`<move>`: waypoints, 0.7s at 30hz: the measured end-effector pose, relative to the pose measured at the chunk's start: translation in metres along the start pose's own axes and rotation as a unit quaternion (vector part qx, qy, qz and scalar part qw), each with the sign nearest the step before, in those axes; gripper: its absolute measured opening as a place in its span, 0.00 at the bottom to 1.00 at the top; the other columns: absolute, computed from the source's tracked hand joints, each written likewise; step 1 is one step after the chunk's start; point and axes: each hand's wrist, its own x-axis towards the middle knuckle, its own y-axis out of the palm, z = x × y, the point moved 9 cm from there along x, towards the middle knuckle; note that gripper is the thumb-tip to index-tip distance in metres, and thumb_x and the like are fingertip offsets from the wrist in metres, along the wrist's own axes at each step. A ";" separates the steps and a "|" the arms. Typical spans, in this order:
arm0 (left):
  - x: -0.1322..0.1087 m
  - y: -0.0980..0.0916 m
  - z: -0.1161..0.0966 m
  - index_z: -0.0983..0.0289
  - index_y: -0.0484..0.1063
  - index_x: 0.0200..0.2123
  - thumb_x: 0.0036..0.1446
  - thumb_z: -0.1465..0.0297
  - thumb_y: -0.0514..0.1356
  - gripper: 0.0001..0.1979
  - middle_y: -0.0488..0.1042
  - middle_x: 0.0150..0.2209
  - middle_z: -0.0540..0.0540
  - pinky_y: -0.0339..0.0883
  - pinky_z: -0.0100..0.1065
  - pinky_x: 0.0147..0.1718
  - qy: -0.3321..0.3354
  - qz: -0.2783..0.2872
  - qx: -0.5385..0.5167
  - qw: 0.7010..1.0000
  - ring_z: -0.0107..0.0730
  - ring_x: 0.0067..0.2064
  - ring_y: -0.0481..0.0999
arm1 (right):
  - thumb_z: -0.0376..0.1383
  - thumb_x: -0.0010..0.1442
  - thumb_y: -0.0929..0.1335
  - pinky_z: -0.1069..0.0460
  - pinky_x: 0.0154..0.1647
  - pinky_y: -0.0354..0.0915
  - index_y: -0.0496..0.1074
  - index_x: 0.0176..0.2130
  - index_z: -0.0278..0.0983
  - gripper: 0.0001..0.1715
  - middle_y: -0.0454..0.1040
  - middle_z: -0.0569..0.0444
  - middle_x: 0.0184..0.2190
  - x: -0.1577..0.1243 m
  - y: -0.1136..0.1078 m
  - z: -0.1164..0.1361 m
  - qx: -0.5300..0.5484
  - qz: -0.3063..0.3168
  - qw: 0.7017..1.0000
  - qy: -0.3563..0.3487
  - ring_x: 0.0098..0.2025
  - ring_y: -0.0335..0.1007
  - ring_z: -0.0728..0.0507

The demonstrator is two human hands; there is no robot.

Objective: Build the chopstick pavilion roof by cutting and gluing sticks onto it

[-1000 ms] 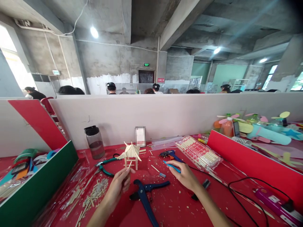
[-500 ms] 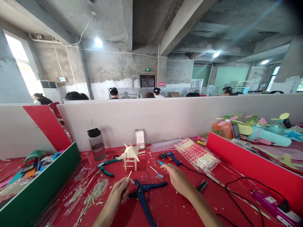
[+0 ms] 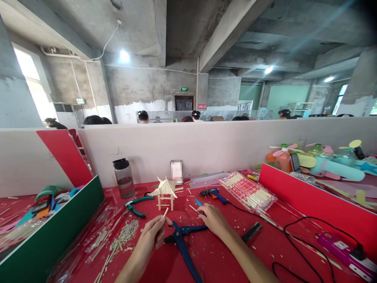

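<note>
The person's left hand (image 3: pixel 154 228) pinches a short wooden stick (image 3: pixel 165 212). The right hand (image 3: pixel 211 217) holds a slim blue tool (image 3: pixel 198 202). Beyond them I see a small stick house (image 3: pixel 165 190), and a blue cutter (image 3: pixel 185 250) lies on the red table (image 3: pixel 215 265).

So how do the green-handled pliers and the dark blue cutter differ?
The pliers have green handles; the cutter has dark blue ones. The pliers look slimmer and smaller than the cutter. The pliers lie left of the stick pavilion, the cutter nearer the camera. Both rest on the red tabletop with handles spread.
</note>
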 end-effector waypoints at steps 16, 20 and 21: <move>-0.007 0.017 0.027 0.64 0.78 0.29 0.41 0.50 0.73 0.23 0.78 0.29 0.53 0.68 0.28 0.29 -0.091 -0.024 -0.045 0.995 0.34 0.34 0.77 | 0.42 0.58 0.72 0.53 0.34 0.66 0.76 0.32 0.36 0.11 0.78 0.54 0.28 -0.031 -0.009 0.086 0.414 -0.037 0.909 0.024 0.31 0.73 0.43; -0.006 0.015 0.028 0.64 0.79 0.28 0.38 0.51 0.75 0.23 0.78 0.30 0.53 0.70 0.29 0.30 -0.093 -0.028 -0.076 0.992 0.35 0.33 0.77 | 0.44 0.57 0.73 0.52 0.32 0.64 0.75 0.33 0.36 0.13 0.77 0.54 0.27 -0.033 -0.004 0.087 0.446 -0.032 0.894 0.037 0.30 0.72 0.43; -0.005 0.017 0.029 0.64 0.79 0.28 0.39 0.51 0.75 0.23 0.77 0.29 0.53 0.70 0.29 0.29 -0.094 -0.019 -0.082 0.992 0.34 0.32 0.77 | 0.44 0.57 0.73 0.53 0.33 0.64 0.75 0.33 0.36 0.12 0.76 0.54 0.27 -0.033 -0.005 0.087 0.440 -0.035 0.897 0.034 0.30 0.72 0.43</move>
